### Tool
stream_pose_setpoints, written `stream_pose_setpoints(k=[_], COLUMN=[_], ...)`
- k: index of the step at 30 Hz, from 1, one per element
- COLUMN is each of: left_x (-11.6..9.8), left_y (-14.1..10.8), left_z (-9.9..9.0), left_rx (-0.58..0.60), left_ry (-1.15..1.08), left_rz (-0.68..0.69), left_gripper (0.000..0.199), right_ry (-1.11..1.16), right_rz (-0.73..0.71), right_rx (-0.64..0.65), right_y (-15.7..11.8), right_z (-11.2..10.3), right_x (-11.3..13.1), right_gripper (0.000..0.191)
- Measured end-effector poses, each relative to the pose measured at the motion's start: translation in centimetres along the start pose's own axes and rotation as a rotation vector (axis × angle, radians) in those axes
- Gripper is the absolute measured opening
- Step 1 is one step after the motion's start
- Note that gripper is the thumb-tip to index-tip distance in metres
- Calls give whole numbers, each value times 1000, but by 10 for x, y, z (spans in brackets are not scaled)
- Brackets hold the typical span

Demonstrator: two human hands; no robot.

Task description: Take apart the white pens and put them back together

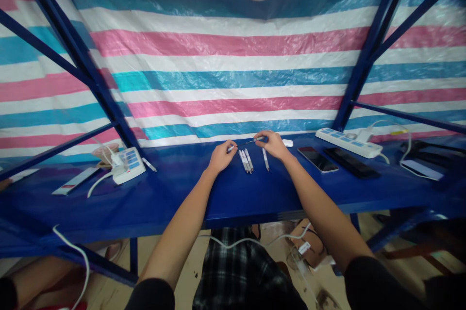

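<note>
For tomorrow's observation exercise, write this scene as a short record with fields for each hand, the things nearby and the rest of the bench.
Left hand: holds a white pen
Right hand: holds a thin pen refill
Nearby: bunched white pens; single white pen; white mouse
Surface: blue table
Rest: two phones; two power strips; striped tarp

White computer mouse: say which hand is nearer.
Right. The right hand sits just left of the white computer mouse; the left hand lies farther left, past the pens.
</note>
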State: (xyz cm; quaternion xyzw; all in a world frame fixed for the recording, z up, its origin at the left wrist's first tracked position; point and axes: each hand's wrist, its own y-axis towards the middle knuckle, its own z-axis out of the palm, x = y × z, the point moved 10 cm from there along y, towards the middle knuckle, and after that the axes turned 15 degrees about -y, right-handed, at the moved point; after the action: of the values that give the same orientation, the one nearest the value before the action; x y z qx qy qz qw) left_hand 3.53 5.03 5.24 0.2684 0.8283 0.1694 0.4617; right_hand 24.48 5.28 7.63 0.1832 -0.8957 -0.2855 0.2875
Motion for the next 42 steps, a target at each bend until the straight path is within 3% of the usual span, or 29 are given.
stream_pose_setpoints(k=[4,8,11,15,24,31,36,42], left_x=[1,1,0,-3,-7,-12,-12,-5], left_y=[0,0,0,0,-1,-2,-1,3], left_z=[-1,-1,-1,0,3,5,6,4], left_rx=[-8,-21,-13,-3,29,40,64,114], left_ry=[2,-2,-5,-6,25,15,8,43], left_rz=[0,4,6,15,31,48,60,109], left_gripper=[23,23,23,22,22,23,25,31], right_ry=[72,242,351,388,193,205,201,219], right_rz=[60,239,294,246,95,65,69,122], right_rx=[-23,-80,8,101,101,118,118,62], right_y=[1,2,2,0,-1,-4,-4,-2], right_z=[1,3,18,31,27,27,27,19], right_x=[-12,-37,-40,-26,-3,9,7,-16], right_gripper=[20,28,38,40,30,29,29,35])
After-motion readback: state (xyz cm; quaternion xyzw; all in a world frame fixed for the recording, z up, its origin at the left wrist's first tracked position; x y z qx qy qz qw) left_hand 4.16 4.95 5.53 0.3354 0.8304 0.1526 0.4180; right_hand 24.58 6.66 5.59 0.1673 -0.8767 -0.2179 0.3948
